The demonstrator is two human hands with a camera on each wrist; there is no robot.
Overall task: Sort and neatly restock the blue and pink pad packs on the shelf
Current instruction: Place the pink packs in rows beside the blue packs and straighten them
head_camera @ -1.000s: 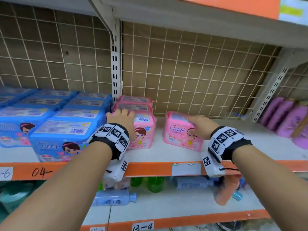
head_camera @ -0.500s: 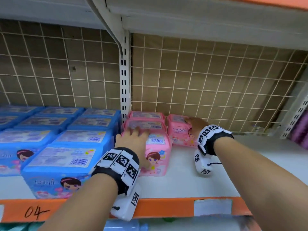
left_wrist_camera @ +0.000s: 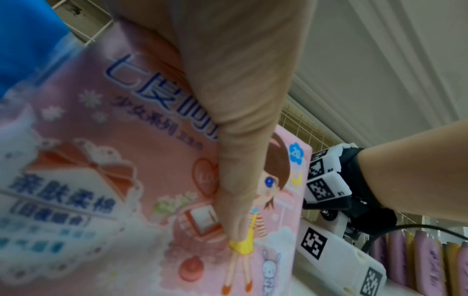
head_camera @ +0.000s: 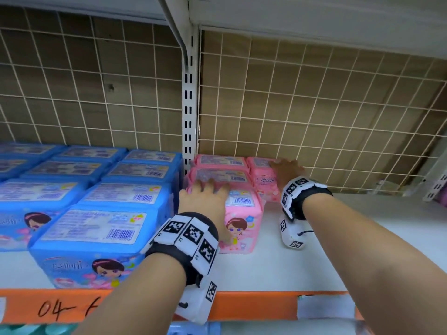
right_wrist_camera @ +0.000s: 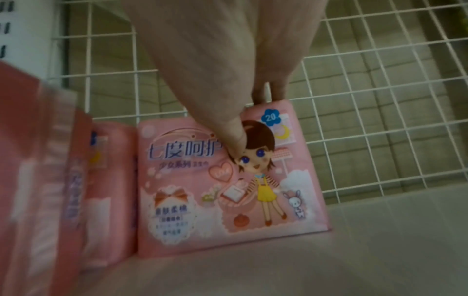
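The white slotted metal upright at the back of the shelf is the best mark here. Left of it stand the blue soft plastic pad packs in rows; right of it, touching it, runs one column of pink soft plastic pad packs, three deep from the wire grid back panel to the front.

The right hand holds a fourth pink pack at the back, just beside the rearmost packs of that column, further right from the upright. Its thumb lies on the printed front and its fingers curl over the top edge. This pack stands upright, its broad face toward the aisle, its long axis across the shelf. I judge it starts a second pink column and has only to sit flush against its neighbour and the grid.

The left hand rests on the front pink pack of the column, fingers over the top, thumb down the front face; it seems to steady it.

The white shelf board right of the packs lies bare. Whether the held pack already touches the grid I cannot tell; the hand hides its top rear edge.
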